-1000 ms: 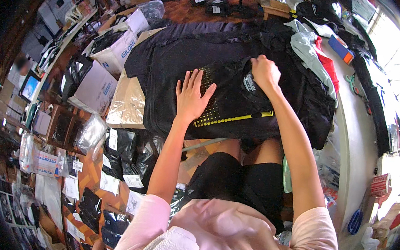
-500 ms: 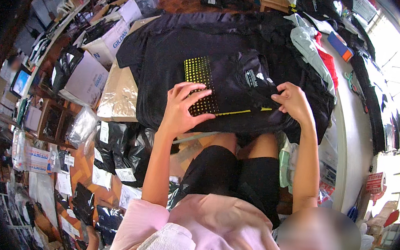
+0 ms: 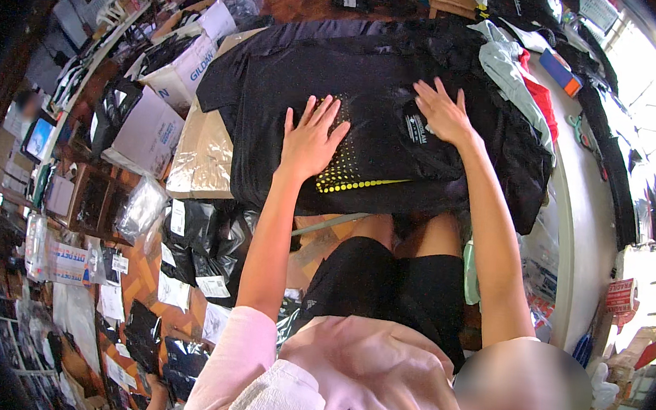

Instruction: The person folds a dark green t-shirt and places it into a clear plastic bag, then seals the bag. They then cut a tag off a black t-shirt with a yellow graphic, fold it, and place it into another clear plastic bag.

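Note:
A folded black shirt point(image 3: 375, 143) with yellow dots lies on a stack of spread black garments point(image 3: 293, 63). My left hand point(image 3: 311, 143) rests on its left part with fingers stretched out, hiding some of the dots. Flat on the upper right of the shirt lies my right hand point(image 3: 443, 115), beside the neck label point(image 3: 416, 129). Its fingers are spread, with nothing held in them. A yellow strip of dots runs along the shirt's near edge.
Cardboard boxes point(image 3: 145, 130) stand at the left, beside a plastic-wrapped flat carton point(image 3: 203, 153). Black plastic parcels point(image 3: 213, 242) lie on the floor below. Grey and red garments point(image 3: 535, 98), a blue box point(image 3: 560, 74) and green-handled scissors point(image 3: 578, 131) are at the right.
My right hand has let go of the shirt's pinched right edge and moved up and left to lie flat. My left hand has moved slightly right, its fingers now straighter on the cloth.

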The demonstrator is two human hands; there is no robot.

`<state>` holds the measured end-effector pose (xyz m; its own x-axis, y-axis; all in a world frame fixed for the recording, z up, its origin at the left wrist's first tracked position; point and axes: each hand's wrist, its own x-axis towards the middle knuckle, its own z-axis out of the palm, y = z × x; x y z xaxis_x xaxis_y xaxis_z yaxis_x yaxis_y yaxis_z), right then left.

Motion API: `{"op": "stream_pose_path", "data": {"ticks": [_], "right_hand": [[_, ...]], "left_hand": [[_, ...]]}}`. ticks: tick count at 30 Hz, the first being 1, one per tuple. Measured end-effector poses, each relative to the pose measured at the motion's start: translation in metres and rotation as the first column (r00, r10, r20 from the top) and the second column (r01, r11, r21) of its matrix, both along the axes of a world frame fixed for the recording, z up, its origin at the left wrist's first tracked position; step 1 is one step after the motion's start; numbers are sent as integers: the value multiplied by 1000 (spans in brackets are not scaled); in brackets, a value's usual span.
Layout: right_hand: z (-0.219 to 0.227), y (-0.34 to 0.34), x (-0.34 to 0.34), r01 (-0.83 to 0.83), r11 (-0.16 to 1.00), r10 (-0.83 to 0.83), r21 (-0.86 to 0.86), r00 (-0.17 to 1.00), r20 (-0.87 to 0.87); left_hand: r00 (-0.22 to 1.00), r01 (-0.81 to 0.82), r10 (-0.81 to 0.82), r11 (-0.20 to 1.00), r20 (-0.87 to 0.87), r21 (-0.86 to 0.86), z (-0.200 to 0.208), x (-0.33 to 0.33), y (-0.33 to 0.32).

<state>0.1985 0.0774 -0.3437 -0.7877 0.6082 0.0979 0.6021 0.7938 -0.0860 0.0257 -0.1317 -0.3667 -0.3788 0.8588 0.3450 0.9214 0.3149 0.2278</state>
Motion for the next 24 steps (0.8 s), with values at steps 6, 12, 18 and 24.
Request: {"op": "stream_pose_path", "data": {"ticks": [6, 12, 18, 24], "right_hand": [[-31, 26, 23, -245, 858, -291, -451, 491, -821], [-19, 41, 44, -750, 421, -812, -509, -61, -581], [-36, 49, 37, -724, 506, -691, -469, -14, -723], [-35, 48, 32, -688, 507, -742, -519, -42, -669]], "left_hand": [[930, 2, -219, 807, 296, 590, 22, 11, -16], [452, 160, -852, 369, 265, 916, 114, 101, -102], [-35, 638, -976, 145, 216, 756, 162, 138, -69], [-179, 774, -937, 54, 300, 631, 171, 166, -35]]}}
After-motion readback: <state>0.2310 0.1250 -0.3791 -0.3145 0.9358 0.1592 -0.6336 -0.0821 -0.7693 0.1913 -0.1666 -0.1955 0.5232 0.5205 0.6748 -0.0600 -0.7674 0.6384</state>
